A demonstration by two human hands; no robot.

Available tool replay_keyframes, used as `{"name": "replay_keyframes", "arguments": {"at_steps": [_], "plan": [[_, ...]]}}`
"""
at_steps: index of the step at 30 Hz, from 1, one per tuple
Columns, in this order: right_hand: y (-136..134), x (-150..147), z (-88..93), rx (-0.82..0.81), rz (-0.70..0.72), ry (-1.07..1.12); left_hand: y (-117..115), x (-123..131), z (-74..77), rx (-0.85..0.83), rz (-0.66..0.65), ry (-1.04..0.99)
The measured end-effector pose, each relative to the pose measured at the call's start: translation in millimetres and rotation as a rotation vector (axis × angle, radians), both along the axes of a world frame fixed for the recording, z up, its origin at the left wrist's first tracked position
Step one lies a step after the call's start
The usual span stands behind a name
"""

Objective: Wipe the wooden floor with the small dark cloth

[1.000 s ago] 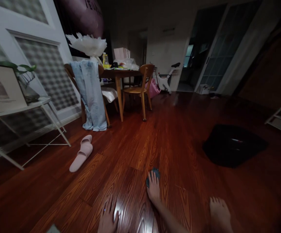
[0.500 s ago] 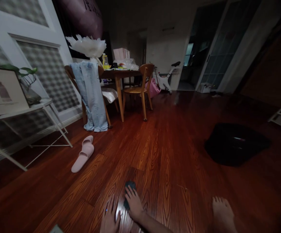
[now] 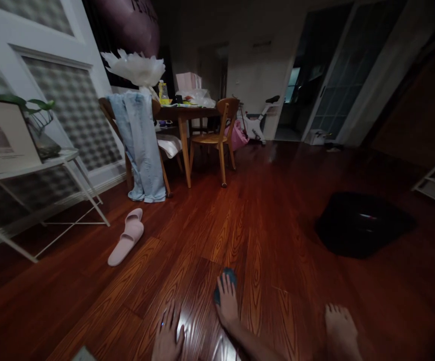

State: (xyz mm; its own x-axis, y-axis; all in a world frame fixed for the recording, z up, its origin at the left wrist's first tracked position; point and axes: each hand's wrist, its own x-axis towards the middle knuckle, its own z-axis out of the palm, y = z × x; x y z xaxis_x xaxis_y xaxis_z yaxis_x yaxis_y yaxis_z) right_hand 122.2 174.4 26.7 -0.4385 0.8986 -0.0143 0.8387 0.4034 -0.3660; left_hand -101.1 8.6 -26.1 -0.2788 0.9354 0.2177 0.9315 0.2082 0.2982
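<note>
Teal cloth (image 3: 231,274) right under the right hand (image 3: 227,303), fingers slightly apart, and there's the left hand (image 3: 168,337), flat on glossy floorboards (image 3: 247,240), fingers spread

At 6 o'clock the right hand (image 3: 228,304) hides much of the cloth (image 3: 230,272). Near 7, the bottom edge trims the left hand (image 3: 167,337); between 7 and 8 it cuts a pale thing (image 3: 83,354) too short to identify. Between 4 and 5, it crops the foot (image 3: 341,328). The black shape (image 3: 364,228) at 3 is too dark to tell. The top edge clips the balloon (image 3: 129,22) at 11.
</note>
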Motion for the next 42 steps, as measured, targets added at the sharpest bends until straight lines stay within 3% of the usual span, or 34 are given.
{"name": "replay_keyframes", "arguments": {"at_steps": [5, 8, 12, 18, 21, 24, 26, 29, 32, 35, 38, 42], "plan": [[-67, -35, 1.0, -0.183, 0.438, 0.155, -1, 4, 7.7, -0.070, 0.028, -0.003], [-74, -45, 9.1, -0.201, 0.551, 0.195, 0, 2, 8.8, -0.088, 0.018, 0.009], [-28, -35, 24.0, -0.210, 0.367, 0.049, 1, -2, 4.8, -0.083, 0.011, 0.024], [54, 39, 31.1, -0.057, -0.103, -0.071, 1, -2, -1.4, -0.032, 0.024, 0.011], [61, 60, 21.0, 0.019, -0.220, -0.120, 0, -1, -1.0, -0.019, 0.022, 0.004], [47, 47, 6.6, 0.016, -0.305, -0.112, 0, 1, 1.6, -0.018, 0.028, -0.004], [30, 27, -1.3, -0.009, -0.287, -0.079, 0, 3, 4.9, -0.017, 0.041, -0.013], [-5, -3, -4.3, -0.071, -0.088, -0.011, -1, 6, 11.6, -0.031, 0.046, -0.026], [-38, -27, 5.0, -0.155, 0.144, 0.048, -1, 6, 16.7, -0.062, 0.032, -0.031], [-53, -44, 17.3, -0.193, 0.370, 0.103, -1, 3, 15.1, -0.084, 0.014, -0.027], [-38, -50, 23.6, -0.207, 0.411, 0.129, 0, -3, 7.9, -0.065, -0.005, -0.014], [17, -23, 24.7, -0.175, 0.134, 0.079, 1, -7, 1.4, -0.016, -0.019, 0.010]]}}
